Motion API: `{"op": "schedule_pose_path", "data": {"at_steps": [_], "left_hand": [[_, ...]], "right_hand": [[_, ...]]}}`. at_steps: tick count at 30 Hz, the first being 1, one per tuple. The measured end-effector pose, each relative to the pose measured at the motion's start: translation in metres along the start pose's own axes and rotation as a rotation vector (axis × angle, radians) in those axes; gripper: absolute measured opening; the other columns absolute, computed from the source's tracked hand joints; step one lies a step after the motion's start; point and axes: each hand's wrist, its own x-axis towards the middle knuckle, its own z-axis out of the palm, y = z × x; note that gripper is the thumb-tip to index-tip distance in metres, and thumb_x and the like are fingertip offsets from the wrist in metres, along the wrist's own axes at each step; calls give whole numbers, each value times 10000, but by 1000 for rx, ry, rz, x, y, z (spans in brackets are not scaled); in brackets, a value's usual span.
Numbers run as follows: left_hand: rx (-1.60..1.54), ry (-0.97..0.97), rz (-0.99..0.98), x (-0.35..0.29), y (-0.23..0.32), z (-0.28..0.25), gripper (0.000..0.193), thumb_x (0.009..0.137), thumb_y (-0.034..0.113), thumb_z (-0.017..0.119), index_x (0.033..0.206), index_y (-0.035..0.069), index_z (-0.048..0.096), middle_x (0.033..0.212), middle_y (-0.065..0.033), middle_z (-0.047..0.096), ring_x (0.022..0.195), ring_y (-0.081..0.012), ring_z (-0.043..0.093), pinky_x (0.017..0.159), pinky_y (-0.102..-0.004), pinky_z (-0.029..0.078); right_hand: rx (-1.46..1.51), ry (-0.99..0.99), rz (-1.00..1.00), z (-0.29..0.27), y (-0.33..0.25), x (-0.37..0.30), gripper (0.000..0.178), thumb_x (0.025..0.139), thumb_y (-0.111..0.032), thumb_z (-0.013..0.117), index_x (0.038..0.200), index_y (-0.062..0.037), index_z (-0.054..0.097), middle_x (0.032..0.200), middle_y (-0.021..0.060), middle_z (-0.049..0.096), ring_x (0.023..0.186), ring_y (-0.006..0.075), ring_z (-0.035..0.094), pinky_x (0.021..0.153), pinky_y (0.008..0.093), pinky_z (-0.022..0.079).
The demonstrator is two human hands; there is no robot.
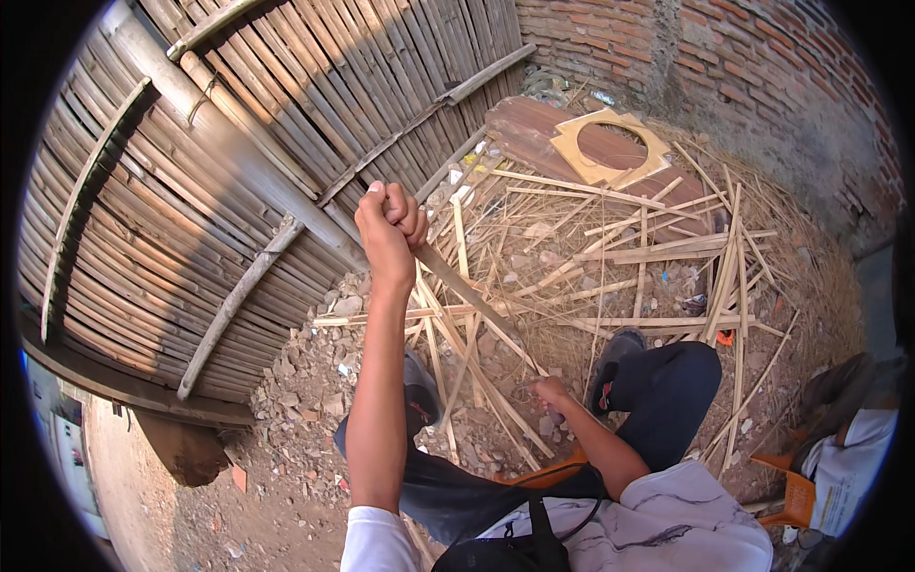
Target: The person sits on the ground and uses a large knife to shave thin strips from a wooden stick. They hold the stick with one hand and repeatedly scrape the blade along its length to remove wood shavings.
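Observation:
My left hand (389,229) is raised in front of the cane wall, its fingers closed around the upper end of a long brown wooden strip (472,296). The strip slants down to the right toward my right hand (550,397). That hand is low between my knees, its fingers wrapped around a small tool with a dark handle (558,417). The tool's working end is too small to make out, and I cannot tell whether it touches the strip. Beneath the held strip, pale wooden strips (496,405) lie crosswise on the ground.
A bamboo wall (286,124) with a thick pole stands on the left; a brick wall (762,86) closes the back and right. A yellowish board with a round hole (569,151) lies on a reddish-brown panel (519,133). A person with an orange chair (799,498) is at right.

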Motion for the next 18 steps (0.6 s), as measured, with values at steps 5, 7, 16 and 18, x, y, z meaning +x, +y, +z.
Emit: {"op": "schedule_pose_path", "data": {"at_steps": [5,7,16,18], "left_hand": [[40,31,25,8,-3,10,463,1045,375,383,653,168,249,510,38,210,440,-104,170,433,-312,182],[42,32,11,8,-3,10,466,1045,377,384,651,169,248,510,39,209,439,-103,170,430,-315,178],[9,-9,-2,9,-4,13,471,1077,336,336,653,146,261,524,24,226,448,-110,163,439,-321,166],[8,-12,-2,10,-5,14,471,1075,338,339,652,146,261,524,24,226,447,-111,163,438,-321,164]], "right_hand": [[-143,75,-45,-10,13,6,297,938,-258,710,791,-17,618,598,80,571,442,174,510,424,376,405],[-89,110,-93,-3,16,-2,364,943,-351,696,874,6,672,600,79,582,448,165,525,419,376,410],[-279,316,-422,17,13,11,744,998,-653,501,725,24,645,625,117,617,535,262,625,549,429,497],[-352,326,-357,15,25,20,747,1000,-663,485,731,14,651,637,112,629,566,268,645,571,425,503]]}}
